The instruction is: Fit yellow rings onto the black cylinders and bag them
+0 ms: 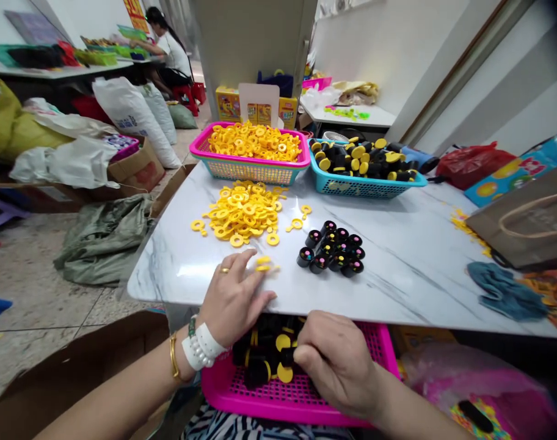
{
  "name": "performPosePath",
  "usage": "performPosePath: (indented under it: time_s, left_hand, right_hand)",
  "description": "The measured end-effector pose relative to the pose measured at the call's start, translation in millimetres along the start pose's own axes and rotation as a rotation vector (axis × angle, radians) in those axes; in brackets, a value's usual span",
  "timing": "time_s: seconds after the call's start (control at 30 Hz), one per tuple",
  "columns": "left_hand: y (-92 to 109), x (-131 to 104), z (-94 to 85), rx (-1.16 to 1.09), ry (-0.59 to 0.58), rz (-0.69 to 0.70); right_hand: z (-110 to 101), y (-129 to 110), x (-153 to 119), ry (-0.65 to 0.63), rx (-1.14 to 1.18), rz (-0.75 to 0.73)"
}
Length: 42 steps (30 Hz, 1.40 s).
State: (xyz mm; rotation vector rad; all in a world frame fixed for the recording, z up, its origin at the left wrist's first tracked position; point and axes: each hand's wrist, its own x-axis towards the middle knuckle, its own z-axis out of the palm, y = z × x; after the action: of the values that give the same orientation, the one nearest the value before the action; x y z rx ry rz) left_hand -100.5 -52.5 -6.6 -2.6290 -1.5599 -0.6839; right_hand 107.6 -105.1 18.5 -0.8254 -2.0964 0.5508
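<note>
My left hand (235,296) is over the table's front edge, its fingers stretched out and apart. Small yellow pieces (263,264), smeared by motion, lie right by its fingertips. My right hand (337,354) is curled closed above a pink basket (242,400); what its fingers hold, if anything, is hidden. By its thumb, inside the basket, are black cylinders with yellow caps (259,373). Beyond my left hand is a heap of yellow ring-shaped pieces (246,211). Several short black cylinders (338,247) stand grouped on the table, small coloured bits showing in their open tops.
A pink-rimmed basket (200,146) of yellow rings and a blue basket (365,186) of capped black cylinders stand at the table's back. At right are a blue cloth (507,290) and a paper bag (530,226). A person (173,55) sits at the far left.
</note>
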Motion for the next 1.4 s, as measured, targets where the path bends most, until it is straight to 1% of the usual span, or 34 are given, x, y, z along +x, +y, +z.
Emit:
performPosePath:
  time_s: [0.1,0.17,0.27,0.33,0.4,0.43,0.5,0.53,0.57,0.63,0.7,0.77,0.83,0.9,0.97,1.03,1.1,1.13,1.27,1.33,1.4]
  left_hand:
    - [5.5,-23.7,3.4,-0.036,0.029,-0.004]
    - [3.9,-30.9,6.7,-0.049,0.013,0.020]
    - [-2.2,-27.5,8.5,-0.064,-0.031,0.059]
    - [-7.3,-20.0,8.4,-0.069,-0.033,0.055]
    - [-13.6,-12.2,9.0,-0.063,0.007,0.025]
    - [-17.3,-8.8,10.0,-0.063,0.037,0.008]
    - [-23.4,-3.4,12.7,-0.081,0.095,-0.015]
    - [-24.9,-1.4,13.8,-0.097,0.121,-0.024]
    - [-24.5,0.4,14.4,-0.115,0.147,-0.034]
    - [-17.5,4.0,13.9,-0.154,0.196,-0.057]
    - [-3.2,8.6,12.9,-0.210,0.217,-0.052]
    - [14.1,16.1,14.6,-0.277,0.191,-0.015]
    - [28.6,27.9,21.1,-0.333,0.155,0.018]
    - [36.6,43.8,31.1,-0.367,0.117,0.014]
    - [37.9,60.5,41.1,-0.384,0.055,-0.015]
    - [35.7,71.9,46.9,-0.390,-0.012,-0.051]
    - [34.0,72.6,46.2,-0.406,-0.041,-0.071]
    - [34.3,68.4,43.6,-0.421,-0.049,-0.067]
    - [41.7,33.7,27.1,-0.521,-0.105,-0.028]
    - [45.9,18.1,22.0,-0.547,-0.111,-0.033]
    - [48.2,9.3,21.4,-0.539,-0.107,-0.041]
  right_hand:
    - [4.1,9.8,0.0,0.009,-0.019,0.062]
    - [11.6,18.6,-1.6,0.003,-0.058,0.092]
    - [23.0,31.7,-4.9,-0.004,-0.141,0.128]
    - [22.9,38.8,-9.3,0.016,-0.182,0.089]
    - [14.1,44.6,-16.6,0.083,-0.201,0.037]
    - [7.2,47.2,-21.1,0.131,-0.215,0.037]
    - [-8.2,51.8,-30.0,0.229,-0.283,0.104]
    - [-15.0,54.0,-33.6,0.253,-0.340,0.157]
    - [-20.4,55.9,-36.2,0.246,-0.409,0.200]
    - [-25.7,58.2,-38.1,0.150,-0.559,0.236]
    - [-24.3,57.2,-36.3,0.020,-0.665,0.214]
    - [-19.2,53.0,-33.2,-0.076,-0.710,0.176]
    - [-14.4,48.0,-32.0,-0.130,-0.716,0.139]
    - [-12.1,44.7,-34.1,-0.134,-0.708,0.117]
    - [-13.7,43.4,-39.3,-0.081,-0.707,0.122]
    - [-19.5,42.7,-45.5,-0.022,-0.700,0.164]
    - [-28.6,40.7,-50.9,0.003,-0.625,0.222]
    - [-33.7,39.1,-52.7,0.009,-0.540,0.259]
    - [-48.5,32.9,-52.0,0.078,-0.016,0.484]
    - [-48.3,33.1,-45.9,0.122,0.197,0.610]
    - [-42.2,35.4,-35.9,0.140,0.380,0.738]
